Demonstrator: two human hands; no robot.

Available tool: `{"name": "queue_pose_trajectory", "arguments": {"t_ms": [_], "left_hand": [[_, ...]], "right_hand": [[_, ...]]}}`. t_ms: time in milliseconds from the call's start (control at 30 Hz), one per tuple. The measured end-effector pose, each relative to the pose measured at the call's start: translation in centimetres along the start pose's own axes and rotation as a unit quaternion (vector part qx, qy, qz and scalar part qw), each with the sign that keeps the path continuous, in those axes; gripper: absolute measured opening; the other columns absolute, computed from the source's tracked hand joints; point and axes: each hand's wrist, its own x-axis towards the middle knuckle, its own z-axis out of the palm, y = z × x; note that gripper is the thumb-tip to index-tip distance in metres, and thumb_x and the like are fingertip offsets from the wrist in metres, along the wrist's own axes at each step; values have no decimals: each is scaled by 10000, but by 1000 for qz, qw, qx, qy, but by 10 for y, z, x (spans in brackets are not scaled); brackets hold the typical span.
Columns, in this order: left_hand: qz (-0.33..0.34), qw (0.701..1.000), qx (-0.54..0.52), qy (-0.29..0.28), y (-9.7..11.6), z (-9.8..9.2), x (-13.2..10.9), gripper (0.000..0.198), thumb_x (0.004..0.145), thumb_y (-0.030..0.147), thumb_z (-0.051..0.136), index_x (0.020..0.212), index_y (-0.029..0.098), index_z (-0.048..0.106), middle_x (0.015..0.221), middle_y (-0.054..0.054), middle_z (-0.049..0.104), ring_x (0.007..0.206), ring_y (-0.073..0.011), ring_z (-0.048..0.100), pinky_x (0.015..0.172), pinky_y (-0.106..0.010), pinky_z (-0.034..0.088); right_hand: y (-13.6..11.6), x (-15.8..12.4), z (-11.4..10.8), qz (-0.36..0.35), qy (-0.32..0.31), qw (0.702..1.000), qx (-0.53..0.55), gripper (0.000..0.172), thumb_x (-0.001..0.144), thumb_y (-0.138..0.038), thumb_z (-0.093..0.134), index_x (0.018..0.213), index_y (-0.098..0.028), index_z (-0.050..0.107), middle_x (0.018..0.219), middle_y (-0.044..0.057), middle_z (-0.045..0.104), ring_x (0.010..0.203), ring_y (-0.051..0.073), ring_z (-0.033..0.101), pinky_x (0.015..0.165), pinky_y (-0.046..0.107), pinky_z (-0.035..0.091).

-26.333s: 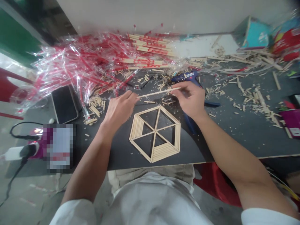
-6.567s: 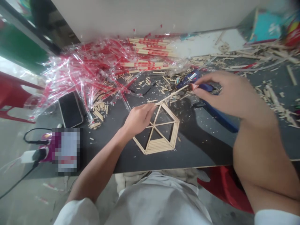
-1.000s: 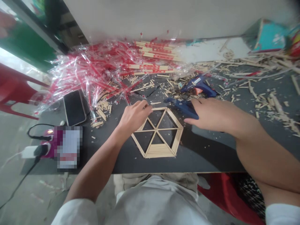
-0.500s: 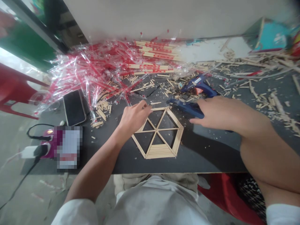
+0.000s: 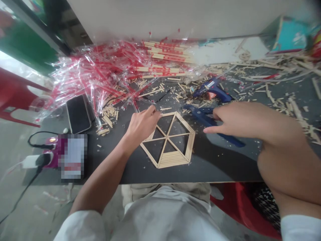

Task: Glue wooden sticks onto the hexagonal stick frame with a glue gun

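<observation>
A hexagon of wooden sticks point(image 5: 173, 159) lies flat on the dark table point(image 5: 220, 164), with spokes to its centre and its near segment filled with rows of sticks. My left hand point(image 5: 141, 125) is at its far left corner, fingertips pinched on the top edge stick. My right hand point(image 5: 240, 118) lies over blue cutters point(image 5: 199, 113) just right of the hexagon. Its index finger stretches toward the hexagon and its other fingers curl on the handles. One handle sticks out from under the hand.
A blue glue gun point(image 5: 213, 87) lies beyond the cutters. Red and clear wrappers point(image 5: 100, 73) heap at the back left, next to a black phone point(image 5: 78, 113). Stick offcuts point(image 5: 281, 100) litter the right. A power strip point(image 5: 32, 160) sits at the left edge.
My right hand has slid slightly right on the cutters and its index finger now points out. The left hand stays on the hexagon's top edge.
</observation>
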Motion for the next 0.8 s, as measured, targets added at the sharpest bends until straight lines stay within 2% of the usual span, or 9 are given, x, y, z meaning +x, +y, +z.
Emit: {"name": "queue_pose_trajectory", "arguments": {"t_ms": [100, 200, 333, 433, 533, 667, 733, 800], "left_hand": [[1, 1000, 2, 3, 1, 1, 0, 345, 1127, 268, 420, 1186, 212, 755, 1222, -105, 732, 906, -207, 740, 562, -274, 408], [5, 1000, -6, 20, 1, 3, 0, 376, 1137, 304, 395, 1175, 211, 757, 1206, -112, 729, 891, -200, 730, 559, -271, 412], [8, 999, -26, 37, 1, 4, 0, 404, 1138, 330, 376, 1141, 212, 763, 1180, -117, 719, 854, -184, 709, 573, -267, 441], [12, 998, -36, 40, 0, 7, 0, 426, 1140, 343, 359, 1142, 207, 762, 1162, -125, 715, 829, -183, 698, 568, -274, 442], [23, 997, -42, 57, -2, 11, 0, 440, 1139, 353, 348, 1128, 203, 762, 1136, -130, 712, 785, -180, 681, 546, -282, 423], [33, 994, -64, 83, -4, 14, -1, 414, 1129, 339, 363, 1095, 210, 755, 1105, -117, 694, 739, -153, 649, 551, -272, 428], [31, 993, -75, 82, -4, 13, -1, 375, 1112, 284, 374, 1149, 208, 739, 1133, -124, 681, 757, -156, 647, 558, -272, 441], [30, 993, -81, 81, -3, 12, -2, 379, 1084, 207, 363, 1255, 200, 700, 1195, -143, 665, 830, -179, 663, 574, -275, 463]], "right_hand": [[-3, 2, 2, -8, 10, 1000, -22, 372, 958, -461, 675, 681, -216, 636, 745, 104, 700, 633, 245, 621, 581, 365, 399], [-7, 3, 5, -9, 60, 998, -9, 306, 982, -469, 640, 886, -190, 721, 857, 139, 736, 726, 295, 683, 645, 395, 464], [-13, 9, 14, -28, 134, 990, 16, 471, 943, -536, 679, 1191, -136, 703, 1169, 231, 728, 893, 360, 719, 715, 435, 516], [-17, 16, 24, -48, 151, 987, 39, 548, 897, -515, 726, 1297, -145, 676, 1199, 222, 721, 917, 364, 721, 722, 438, 529], [-16, 22, 31, -41, 149, 987, 41, 481, 857, -464, 756, 1228, -163, 713, 1151, 198, 739, 858, 333, 709, 689, 422, 520], [-5, 23, 35, 0, 124, 992, 27, 259, 815, -431, 791, 908, -197, 736, 879, 148, 738, 717, 294, 667, 645, 416, 487], [7, 23, 39, 37, 105, 993, 28, 267, 781, -412, 840, 723, -205, 681, 717, 126, 677, 676, 288, 651, 658, 432, 471], [20, 24, 44, 42, 119, 991, 47, 350, 773, -435, 861, 636, -205, 637, 625, 117, 621, 682, 285, 646, 668, 435, 451]]}}
